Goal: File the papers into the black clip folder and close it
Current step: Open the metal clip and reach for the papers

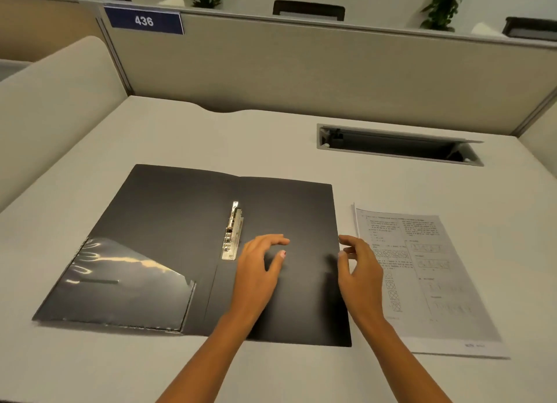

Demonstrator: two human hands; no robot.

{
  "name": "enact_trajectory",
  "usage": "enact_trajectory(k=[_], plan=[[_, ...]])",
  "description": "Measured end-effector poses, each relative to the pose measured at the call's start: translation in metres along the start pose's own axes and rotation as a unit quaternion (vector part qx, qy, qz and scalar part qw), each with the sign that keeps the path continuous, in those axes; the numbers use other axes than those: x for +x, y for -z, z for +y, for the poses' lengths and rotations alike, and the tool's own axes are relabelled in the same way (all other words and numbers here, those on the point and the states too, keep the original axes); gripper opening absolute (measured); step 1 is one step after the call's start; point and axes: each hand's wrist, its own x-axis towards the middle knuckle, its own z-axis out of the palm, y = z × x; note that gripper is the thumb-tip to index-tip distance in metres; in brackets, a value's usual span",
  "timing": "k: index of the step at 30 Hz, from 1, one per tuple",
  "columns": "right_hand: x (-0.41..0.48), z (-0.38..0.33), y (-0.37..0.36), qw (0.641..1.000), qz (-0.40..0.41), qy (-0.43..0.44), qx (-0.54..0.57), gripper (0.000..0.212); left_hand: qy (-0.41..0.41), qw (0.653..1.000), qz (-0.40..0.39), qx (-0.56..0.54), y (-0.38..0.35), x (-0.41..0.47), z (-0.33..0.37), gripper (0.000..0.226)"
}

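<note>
Folder [168, 222] open, papers [428, 267] beside it

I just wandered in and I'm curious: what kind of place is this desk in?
Most likely an open-plan office workstation: a grey fabric partition panel with a blue number plate reading 436, and a pale desk with a recessed metal cable hatch.

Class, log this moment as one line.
folder: open, empty | papers: beside it, unfiled | left hand: over folder, empty | right hand: empty
</note>
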Motion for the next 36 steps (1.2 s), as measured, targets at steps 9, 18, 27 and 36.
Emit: enact_trajectory(k=[9, 18, 27, 36], plan=[[-0.017, 0.047, 0.084, 0.984, 0.161, -0.038, -0.069, 0.021, -0.043, 0.990, -0.133, 0.030, -0.057, -0.015, 0.024, 0.021], [-0.001, 0.084, 0.140, 0.950, 0.159, -0.185, -0.196, 0.042, -0.127, 0.948, -0.258, 0.135, -0.112, -0.018, 0.038, 0.044], [0.020, 0.091, 0.152, 0.910, 0.123, -0.265, -0.295, 0.037, -0.155, 0.922, -0.240, 0.262, -0.131, -0.031, 0.030, 0.066], [0.050, 0.094, 0.159, 0.887, 0.092, -0.340, -0.299, 0.058, -0.147, 0.911, -0.242, 0.299, -0.135, -0.032, 0.029, 0.070]])
